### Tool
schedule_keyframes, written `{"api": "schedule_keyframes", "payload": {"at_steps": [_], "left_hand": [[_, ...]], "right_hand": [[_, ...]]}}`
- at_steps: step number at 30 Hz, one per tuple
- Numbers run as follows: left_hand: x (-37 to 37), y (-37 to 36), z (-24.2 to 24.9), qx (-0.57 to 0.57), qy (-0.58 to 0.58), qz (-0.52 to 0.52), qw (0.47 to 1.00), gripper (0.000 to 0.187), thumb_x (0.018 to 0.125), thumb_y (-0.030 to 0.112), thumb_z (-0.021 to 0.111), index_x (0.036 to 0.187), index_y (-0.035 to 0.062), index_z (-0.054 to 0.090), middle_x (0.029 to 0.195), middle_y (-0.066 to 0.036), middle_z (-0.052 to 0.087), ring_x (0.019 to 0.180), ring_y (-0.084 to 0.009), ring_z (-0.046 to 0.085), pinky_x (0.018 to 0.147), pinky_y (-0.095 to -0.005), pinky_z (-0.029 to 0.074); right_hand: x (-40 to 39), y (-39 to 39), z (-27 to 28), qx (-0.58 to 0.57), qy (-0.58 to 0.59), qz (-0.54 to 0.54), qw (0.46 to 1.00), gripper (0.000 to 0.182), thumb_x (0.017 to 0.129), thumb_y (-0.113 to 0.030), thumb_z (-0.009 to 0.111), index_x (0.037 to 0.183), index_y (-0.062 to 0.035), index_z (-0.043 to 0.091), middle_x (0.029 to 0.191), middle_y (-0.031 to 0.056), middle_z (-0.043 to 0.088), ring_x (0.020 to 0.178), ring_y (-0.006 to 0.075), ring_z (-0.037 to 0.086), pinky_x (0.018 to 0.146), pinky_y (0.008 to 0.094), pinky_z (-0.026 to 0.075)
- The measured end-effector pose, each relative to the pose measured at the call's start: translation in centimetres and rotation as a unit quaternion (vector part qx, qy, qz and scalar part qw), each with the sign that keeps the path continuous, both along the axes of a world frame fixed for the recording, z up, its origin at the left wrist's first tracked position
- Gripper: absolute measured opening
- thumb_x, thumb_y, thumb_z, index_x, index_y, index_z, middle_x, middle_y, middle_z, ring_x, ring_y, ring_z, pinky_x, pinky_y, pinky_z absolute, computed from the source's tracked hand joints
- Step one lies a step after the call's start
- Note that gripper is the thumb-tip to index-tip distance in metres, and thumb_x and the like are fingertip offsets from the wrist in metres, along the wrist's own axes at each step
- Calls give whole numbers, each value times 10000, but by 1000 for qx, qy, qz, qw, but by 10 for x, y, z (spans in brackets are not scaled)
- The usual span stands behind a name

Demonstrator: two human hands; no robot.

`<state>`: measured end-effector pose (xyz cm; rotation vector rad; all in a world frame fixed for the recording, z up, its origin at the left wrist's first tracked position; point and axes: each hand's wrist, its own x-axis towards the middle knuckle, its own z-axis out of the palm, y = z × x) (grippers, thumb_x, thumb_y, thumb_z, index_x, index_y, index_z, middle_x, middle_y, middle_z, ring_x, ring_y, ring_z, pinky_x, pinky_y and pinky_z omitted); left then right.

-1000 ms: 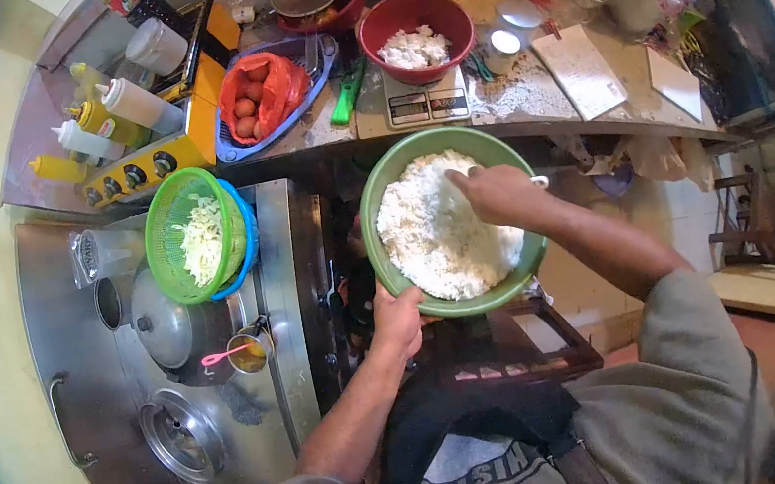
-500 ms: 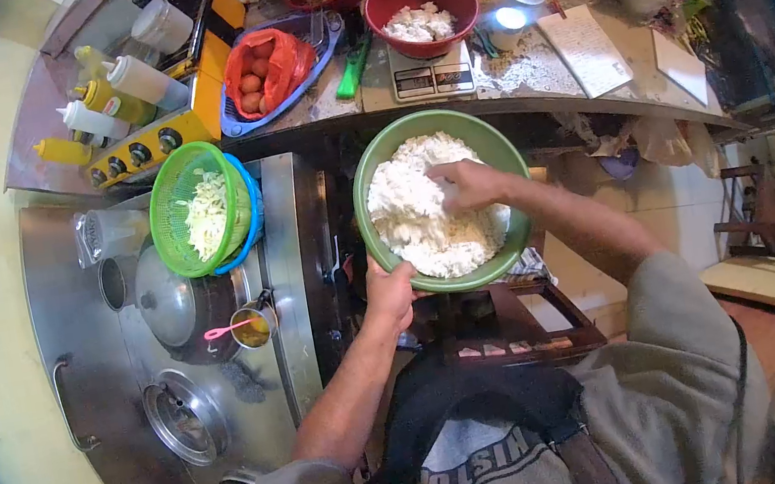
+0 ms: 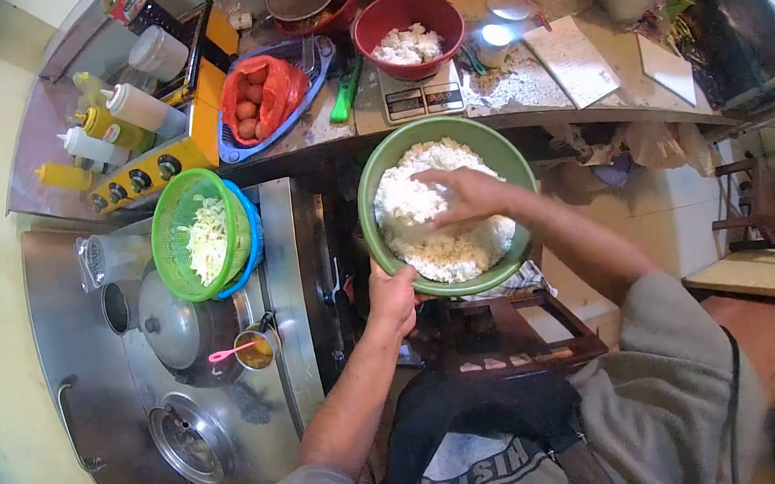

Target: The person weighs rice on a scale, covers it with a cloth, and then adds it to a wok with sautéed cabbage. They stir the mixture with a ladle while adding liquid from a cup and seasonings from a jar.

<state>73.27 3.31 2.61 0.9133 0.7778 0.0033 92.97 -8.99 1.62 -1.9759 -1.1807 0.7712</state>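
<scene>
My left hand (image 3: 394, 299) is wrapped round the near-left rim of a green bowl (image 3: 368, 207), holding it up in front of the counter. White cooked rice (image 3: 455, 260) fills much of the bowl, loose and crumbly, with a slightly browner patch near its middle. Reaching in from the right, my right hand (image 3: 471, 197) is over the rice with its fingers spread apart. Its fingertips are at the rice surface, and no clump shows in the palm. Beyond the bowl, a red bowl (image 3: 365, 37) with some rice rests on a digital scale (image 3: 427, 101).
Left lies a steel stove top (image 3: 93, 386) with a lidded pot (image 3: 164, 320), a green colander (image 3: 169, 240) of shredded cabbage and a small cup (image 3: 258, 349). Eggs in a red bag (image 3: 276, 83), a green-handled tool (image 3: 344, 98) and a notebook (image 3: 571, 64) lie on the counter.
My right hand has gone from dipping bunched fingers into the rice to spreading them over it. The view has shifted slightly; my left hand keeps its hold on the bowl.
</scene>
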Motion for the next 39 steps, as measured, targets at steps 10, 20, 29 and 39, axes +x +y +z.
{"api": "schedule_keyframes", "payload": {"at_steps": [10,20,29,39], "left_hand": [[40,11,10,6,-34,-1,999,634,729,-96,456,1316,97,313,1121,-125,514,857,-275,635,556,-399,603],[22,6,11,-2,4,12,1000,635,708,-75,472,1309,86,344,1101,-114,527,908,-274,617,588,-415,605],[-28,-5,-21,3,3,37,999,632,722,-94,465,1310,115,365,1098,-91,546,898,-240,617,644,-386,587],[-39,-21,-15,4,3,9,1000,642,723,-121,447,1320,97,364,1122,-95,546,963,-228,604,728,-349,565]], "right_hand": [[133,-5,82,-3,12,-47,999,939,695,-401,802,1404,-10,325,1355,224,453,1279,327,417,1090,453,331],[209,78,90,-155,-398,-118,896,578,859,-105,547,1389,-275,391,1147,191,597,992,354,614,806,436,509],[47,-8,94,-362,-193,3,912,650,813,-120,519,1424,-257,344,905,163,671,793,317,667,714,457,538],[-37,-7,-2,-234,-52,70,968,631,774,-148,589,1378,-204,418,1021,195,648,933,352,632,819,456,496]]}}
